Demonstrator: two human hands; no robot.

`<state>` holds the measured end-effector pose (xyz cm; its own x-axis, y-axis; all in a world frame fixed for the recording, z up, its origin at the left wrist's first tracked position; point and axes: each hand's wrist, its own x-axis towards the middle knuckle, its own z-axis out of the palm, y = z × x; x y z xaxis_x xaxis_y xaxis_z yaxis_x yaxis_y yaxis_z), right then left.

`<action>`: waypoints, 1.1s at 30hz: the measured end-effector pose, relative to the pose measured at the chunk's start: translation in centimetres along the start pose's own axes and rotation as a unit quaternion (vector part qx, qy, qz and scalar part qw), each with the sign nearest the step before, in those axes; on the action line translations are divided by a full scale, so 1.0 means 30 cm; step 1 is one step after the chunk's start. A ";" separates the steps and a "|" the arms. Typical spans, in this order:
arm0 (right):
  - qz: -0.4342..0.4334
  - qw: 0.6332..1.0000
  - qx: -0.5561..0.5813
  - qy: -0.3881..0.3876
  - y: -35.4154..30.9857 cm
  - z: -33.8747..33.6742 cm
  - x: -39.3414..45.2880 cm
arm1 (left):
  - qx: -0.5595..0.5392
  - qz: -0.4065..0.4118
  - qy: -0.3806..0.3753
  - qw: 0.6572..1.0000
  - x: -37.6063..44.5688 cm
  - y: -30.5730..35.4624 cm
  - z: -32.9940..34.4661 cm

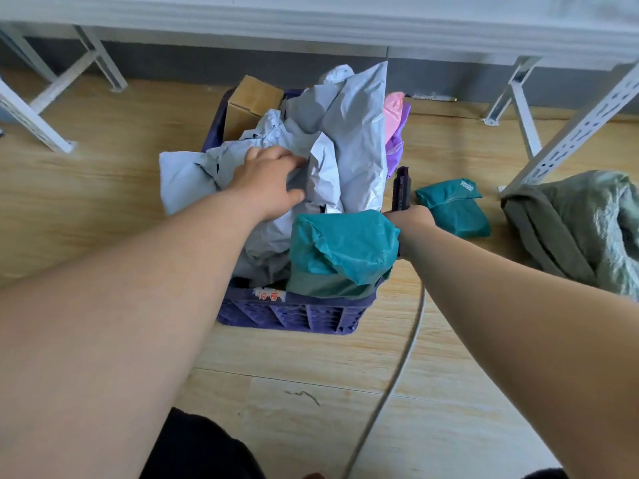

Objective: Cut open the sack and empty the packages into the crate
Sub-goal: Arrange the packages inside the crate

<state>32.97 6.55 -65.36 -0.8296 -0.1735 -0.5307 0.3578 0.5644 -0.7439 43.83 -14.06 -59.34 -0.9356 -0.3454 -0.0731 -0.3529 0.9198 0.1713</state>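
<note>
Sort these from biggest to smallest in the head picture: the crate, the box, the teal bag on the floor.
1. crate
2. and 3. unsure: teal bag and box look alike; the box is farther away and half hidden.

We see the crate (294, 314) standing on the floor (103, 133) straight ahead of us, heaped with packages (345, 133) that rise above its rim. A box (252, 98) sits in its far left corner. One package (340, 250) lies on top at the near right corner, and another (183, 181) hangs out over the left wall. Our left hand (268, 183) rests on the heap in the middle; our right hand (411, 223) is at the crate's right wall. To the right of the crate a package (453, 207) lies on the floor, and farther right lies the sack (581, 229). A cable (394, 375) runs along the floor near the crate's near right corner. Table legs (553, 140) stand behind, left and right.
</note>
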 end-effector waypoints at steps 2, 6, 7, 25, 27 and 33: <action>-0.012 1.000 -0.028 -0.002 -0.029 0.009 0.013 | -0.012 -0.008 0.006 1.000 0.008 -0.015 -0.008; 0.053 0.998 0.037 0.006 -0.084 -0.013 0.015 | -0.042 0.024 0.095 0.994 0.045 -0.059 -0.047; 0.064 0.996 0.060 0.009 -0.101 -0.027 0.011 | -0.065 0.036 0.132 0.988 0.059 -0.062 -0.063; 0.149 0.979 -0.125 0.053 0.000 -0.347 0.179 | 0.034 0.241 -0.097 0.965 0.318 0.437 -0.293; 0.154 0.977 -0.140 0.037 0.051 -0.373 0.222 | 0.093 0.236 -0.159 0.954 0.324 0.566 -0.298; 0.133 0.980 -0.146 0.012 0.100 -0.410 0.381 | 0.155 0.158 -0.209 0.952 0.372 0.855 -0.171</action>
<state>19.29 16.18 -68.67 -0.7341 0.0278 -0.6785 0.4283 0.7943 -0.4309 24.30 4.73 -50.72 -0.8864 0.0018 -0.4630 0.0254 0.9987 -0.0447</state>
